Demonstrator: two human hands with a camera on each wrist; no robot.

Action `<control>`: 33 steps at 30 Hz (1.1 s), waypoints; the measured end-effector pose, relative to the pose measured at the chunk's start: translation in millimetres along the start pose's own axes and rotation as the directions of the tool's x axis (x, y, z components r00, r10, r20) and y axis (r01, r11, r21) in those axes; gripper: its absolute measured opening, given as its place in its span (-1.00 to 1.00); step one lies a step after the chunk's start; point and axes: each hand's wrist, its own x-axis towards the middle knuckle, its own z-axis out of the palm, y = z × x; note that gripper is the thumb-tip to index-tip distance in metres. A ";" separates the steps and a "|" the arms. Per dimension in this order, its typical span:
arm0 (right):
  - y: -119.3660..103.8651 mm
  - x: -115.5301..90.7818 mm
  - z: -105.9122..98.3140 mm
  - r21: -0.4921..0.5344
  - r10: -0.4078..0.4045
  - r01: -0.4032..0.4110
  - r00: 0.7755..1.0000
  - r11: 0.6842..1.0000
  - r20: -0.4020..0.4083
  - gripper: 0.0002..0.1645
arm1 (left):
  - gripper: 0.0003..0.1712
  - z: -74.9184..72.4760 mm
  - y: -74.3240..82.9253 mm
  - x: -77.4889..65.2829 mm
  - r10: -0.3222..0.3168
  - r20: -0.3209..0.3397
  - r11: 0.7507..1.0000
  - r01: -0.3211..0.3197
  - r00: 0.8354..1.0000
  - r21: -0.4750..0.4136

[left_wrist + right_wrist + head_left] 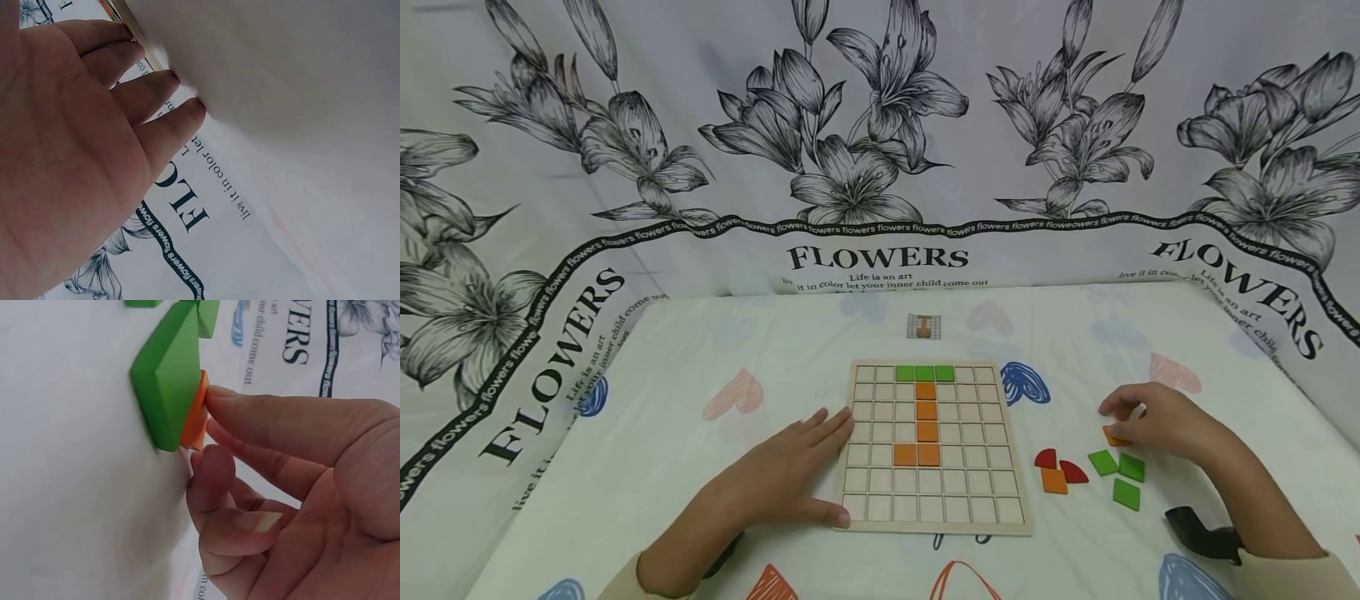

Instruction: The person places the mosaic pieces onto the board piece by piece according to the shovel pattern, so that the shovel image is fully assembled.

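Observation:
A square wooden grid board [955, 507] lies on the cloth, with green tiles [924, 373] in a short row at its top. Orange tiles [927, 410] run down below them and hook left at the bottom. My left hand [782, 479] rests at the board's left edge, fingers extended, thumb near the lower left corner. To the right of the board, my right hand [1168, 423] pinches an orange tile [196, 412] low over the cloth. Just beside it in the right wrist view is a green diamond-shaped tile [170, 375].
Loose green tiles [1127, 494] lie near my right hand. Closer to the board are an orange tile [1054, 481] and two red quarter-round pieces [1073, 472]. A small picture card [924, 326] lies behind the board. Patterned cloth [880, 150] rises at the back.

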 end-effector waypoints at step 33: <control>0.4 -7.0 -2.3 0.115 -0.051 0.039 0.994 0.993 0.095 -0.94 | 0.30 -1.7 1.6 -0.4 0.026 -0.010 0.999 -0.026 1.000 0.019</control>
